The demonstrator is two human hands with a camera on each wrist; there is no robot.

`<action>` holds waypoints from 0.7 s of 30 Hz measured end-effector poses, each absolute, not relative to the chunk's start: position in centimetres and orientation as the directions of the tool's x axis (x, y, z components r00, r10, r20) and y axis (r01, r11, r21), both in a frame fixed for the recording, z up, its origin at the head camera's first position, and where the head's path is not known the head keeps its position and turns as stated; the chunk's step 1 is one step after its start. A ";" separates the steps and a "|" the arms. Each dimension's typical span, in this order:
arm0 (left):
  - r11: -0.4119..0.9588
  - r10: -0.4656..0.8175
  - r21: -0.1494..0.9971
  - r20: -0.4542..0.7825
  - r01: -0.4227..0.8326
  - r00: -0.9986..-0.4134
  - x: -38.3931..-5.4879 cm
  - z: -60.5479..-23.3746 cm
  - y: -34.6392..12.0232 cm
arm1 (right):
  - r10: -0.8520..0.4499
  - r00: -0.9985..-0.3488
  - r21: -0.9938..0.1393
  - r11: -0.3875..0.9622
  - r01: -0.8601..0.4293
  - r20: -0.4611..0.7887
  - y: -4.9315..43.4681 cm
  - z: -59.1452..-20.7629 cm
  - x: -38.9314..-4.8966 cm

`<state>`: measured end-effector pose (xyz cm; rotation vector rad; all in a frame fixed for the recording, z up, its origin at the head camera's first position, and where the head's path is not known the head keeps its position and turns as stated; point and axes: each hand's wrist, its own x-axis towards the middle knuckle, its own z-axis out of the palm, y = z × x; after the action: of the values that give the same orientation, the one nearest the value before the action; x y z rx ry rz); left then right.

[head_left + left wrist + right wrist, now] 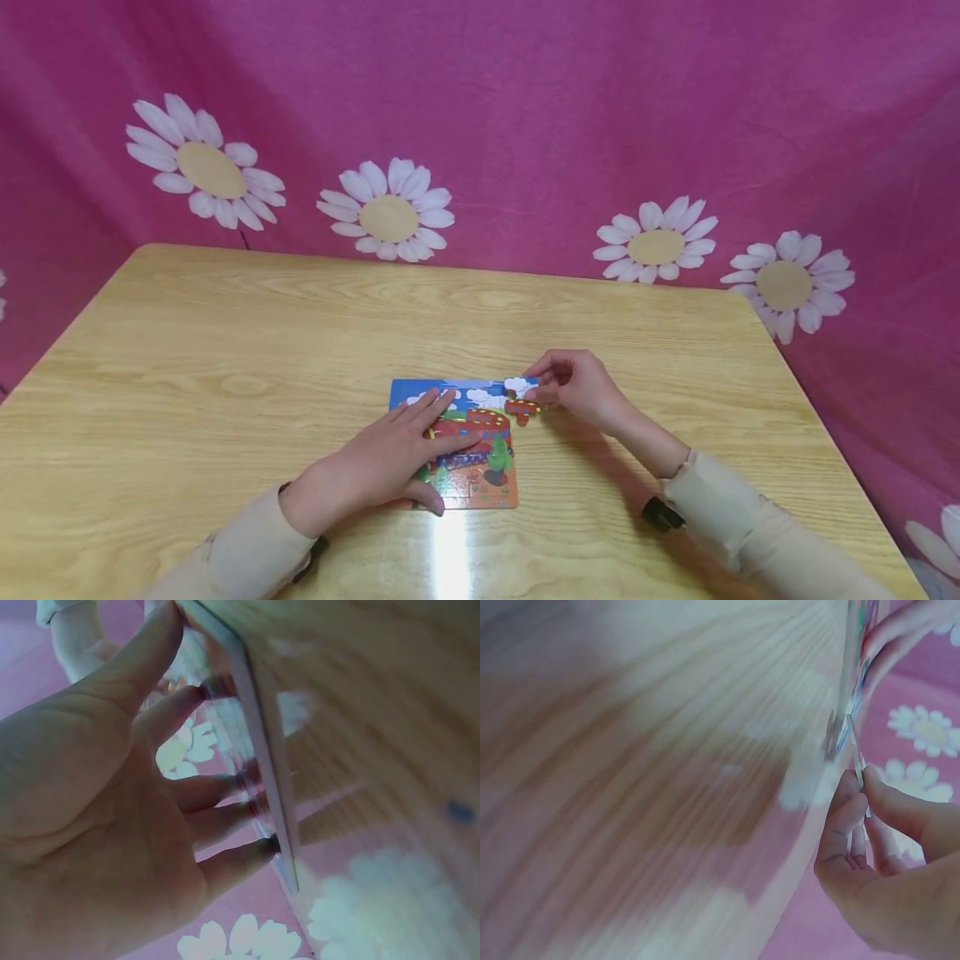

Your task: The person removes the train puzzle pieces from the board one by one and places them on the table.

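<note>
A colourful jigsaw puzzle (480, 492) with blue sky, clouds, a red shape and a green tree lies flat on the table. My left hand (390, 454) rests on its left part, fingers spread and fairly straight, covering some of the picture. In the left wrist view the fingertips (244, 780) press on the puzzle's top face near its edge. My right hand (581, 390) pinches a puzzle piece (521, 407) between thumb and fingers at the puzzle's upper right corner. The piece shows cloud and red with yellow dots; it is thin and tilted in the right wrist view.
The wooden table (262, 350) has light grain and a bright reflection near its front. Behind it hangs a magenta cloth (510, 125) printed with white daisies. Dark bands (662, 515) show at the wrists beneath the beige sleeves.
</note>
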<state>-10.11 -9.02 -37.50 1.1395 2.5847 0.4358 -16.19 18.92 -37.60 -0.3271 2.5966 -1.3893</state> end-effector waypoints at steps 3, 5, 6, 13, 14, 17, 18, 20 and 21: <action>0.646 0.747 0.379 -0.131 0.663 -0.652 -10.0 -37.6 -9.2 | -0.241 -0.968 -0.833 0.547 -0.078 -0.068 20.9 -37.6 -16.2; 0.644 0.747 0.378 -0.122 0.666 -0.653 -10.0 -37.6 -9.2 | -0.217 -0.973 -0.831 0.554 -0.052 -0.084 22.2 -37.6 -16.1; 0.641 0.749 0.381 -0.118 0.666 -0.652 -10.0 -37.6 -9.2 | -0.208 -0.974 -0.831 0.555 -0.039 -0.093 22.9 -37.5 -16.0; 0.633 0.751 0.393 -0.104 0.667 -0.652 -9.9 -37.7 -9.2 | -0.181 -0.980 -0.799 0.600 -0.040 -0.087 27.1 -37.8 -15.7; 0.633 0.751 0.395 -0.106 0.666 -0.651 -9.9 -37.7 -9.2 | -0.174 -0.982 -0.780 0.623 -0.050 -0.077 27.6 -37.8 -15.7; 0.634 0.750 0.400 -0.110 0.662 -0.652 -9.9 -37.7 -9.2 | -0.159 -0.986 -0.718 0.692 -0.071 -0.055 29.1 -37.7 -15.5; 0.634 0.750 0.401 -0.111 0.662 -0.652 -9.9 -37.7 -9.2 | -0.154 -0.987 -0.698 0.712 -0.072 -0.056 29.5 -37.6 -15.4; 0.636 0.748 0.404 -0.113 0.658 -0.653 -9.9 -37.7 -9.2 | -0.151 -0.987 -0.675 0.734 -0.072 -0.060 30.3 -37.5 -15.3; 0.637 0.747 0.404 -0.114 0.656 -0.655 -9.9 -37.6 -9.2 | -0.152 -0.987 -0.663 0.745 -0.075 -0.060 30.7 -37.4 -15.3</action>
<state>-9.89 -9.18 -37.64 1.1354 2.5889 0.4802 -15.33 30.68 -37.44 -0.1847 2.8304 -1.0692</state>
